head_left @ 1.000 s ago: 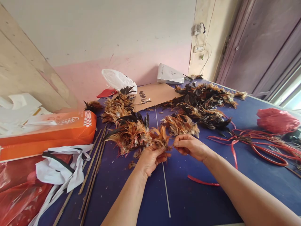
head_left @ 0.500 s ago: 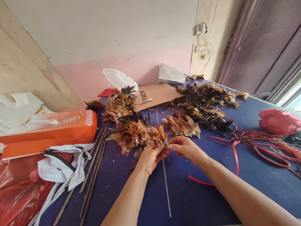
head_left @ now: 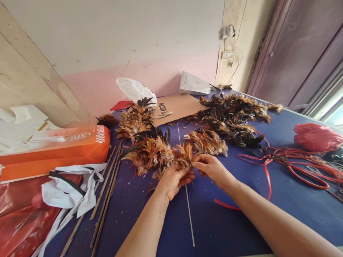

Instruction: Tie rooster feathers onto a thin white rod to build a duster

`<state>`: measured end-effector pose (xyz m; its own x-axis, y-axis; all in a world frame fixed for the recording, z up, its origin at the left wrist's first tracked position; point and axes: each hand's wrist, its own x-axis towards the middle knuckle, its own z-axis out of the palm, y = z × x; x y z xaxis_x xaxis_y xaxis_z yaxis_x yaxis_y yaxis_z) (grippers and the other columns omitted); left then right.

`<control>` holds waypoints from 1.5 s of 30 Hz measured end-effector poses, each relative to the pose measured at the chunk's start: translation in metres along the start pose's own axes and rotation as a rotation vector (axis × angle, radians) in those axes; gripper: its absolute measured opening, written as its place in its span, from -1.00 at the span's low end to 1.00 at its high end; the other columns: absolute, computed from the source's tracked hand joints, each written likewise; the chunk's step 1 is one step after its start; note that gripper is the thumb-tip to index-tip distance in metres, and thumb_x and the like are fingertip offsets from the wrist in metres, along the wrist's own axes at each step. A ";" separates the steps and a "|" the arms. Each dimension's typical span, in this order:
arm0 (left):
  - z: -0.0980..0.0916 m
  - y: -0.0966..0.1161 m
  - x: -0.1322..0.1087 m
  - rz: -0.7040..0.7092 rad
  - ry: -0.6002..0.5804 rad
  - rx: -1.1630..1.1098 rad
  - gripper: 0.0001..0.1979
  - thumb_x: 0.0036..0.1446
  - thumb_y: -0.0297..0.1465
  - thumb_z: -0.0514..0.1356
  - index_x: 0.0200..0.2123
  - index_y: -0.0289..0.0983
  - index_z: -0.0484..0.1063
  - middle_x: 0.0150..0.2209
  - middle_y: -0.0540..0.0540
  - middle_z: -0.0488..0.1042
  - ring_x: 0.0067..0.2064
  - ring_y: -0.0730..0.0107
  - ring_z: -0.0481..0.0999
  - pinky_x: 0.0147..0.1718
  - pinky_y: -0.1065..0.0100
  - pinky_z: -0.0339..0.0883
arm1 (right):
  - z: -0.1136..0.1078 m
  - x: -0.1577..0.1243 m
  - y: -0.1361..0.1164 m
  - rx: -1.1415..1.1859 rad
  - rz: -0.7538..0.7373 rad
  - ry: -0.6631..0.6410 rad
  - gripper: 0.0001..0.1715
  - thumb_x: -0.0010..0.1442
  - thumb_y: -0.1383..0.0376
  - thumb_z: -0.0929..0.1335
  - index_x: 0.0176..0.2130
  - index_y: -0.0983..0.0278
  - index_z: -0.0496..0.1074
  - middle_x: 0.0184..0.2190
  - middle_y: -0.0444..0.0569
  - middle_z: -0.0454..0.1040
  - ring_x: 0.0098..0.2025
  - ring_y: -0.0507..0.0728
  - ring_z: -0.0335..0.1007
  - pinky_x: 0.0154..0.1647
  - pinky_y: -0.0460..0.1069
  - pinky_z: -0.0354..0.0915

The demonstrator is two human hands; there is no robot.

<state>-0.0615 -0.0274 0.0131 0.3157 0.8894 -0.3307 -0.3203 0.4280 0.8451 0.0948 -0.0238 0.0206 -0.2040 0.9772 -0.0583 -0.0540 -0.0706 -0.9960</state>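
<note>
A small bunch of orange-brown feathers (head_left: pixel 184 155) stands upright between my hands over the blue table. My left hand (head_left: pixel 173 180) is closed round its base, with the thumb on top. My right hand (head_left: pixel 210 167) pinches at the right side of the same base, thumb and forefinger together; the fingers hide the exact spot. Just beyond my left hand lies a pile of tied orange and black feathers (head_left: pixel 150 153) with red strands showing. A loose row of brown feathers (head_left: pixel 206 141) rests behind my right hand.
Thin sticks (head_left: pixel 107 196) lie left, beside white cloth straps (head_left: pixel 69 189) and an orange bag (head_left: pixel 88 142). Red plastic strips (head_left: pixel 302 167) and a pink bundle (head_left: pixel 317 138) are at right. A cardboard sheet (head_left: pixel 179 107) and dark feathers (head_left: pixel 233 114) lie farther back.
The feather bunch between my hands has turned more upright and its tips have shifted slightly right. Both hands stay almost in place, still at its base.
</note>
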 end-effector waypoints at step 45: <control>-0.012 0.013 0.001 0.255 0.147 0.026 -0.79 -0.11 -0.36 0.27 -0.37 -0.35 0.48 -0.27 -0.16 0.52 -0.33 0.43 0.48 -0.47 0.53 0.28 | -0.006 -0.001 0.000 -0.611 -0.191 0.013 -0.86 -0.04 0.27 0.31 -0.53 0.27 0.44 -0.64 -0.15 0.33 -0.59 -0.01 0.16 -0.56 -0.11 0.10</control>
<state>-0.0764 -0.0194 0.0184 0.0948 0.9823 -0.1618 -0.3489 0.1850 0.9187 0.1004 -0.0236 0.0200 -0.2338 0.9639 0.1276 0.4798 0.2285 -0.8471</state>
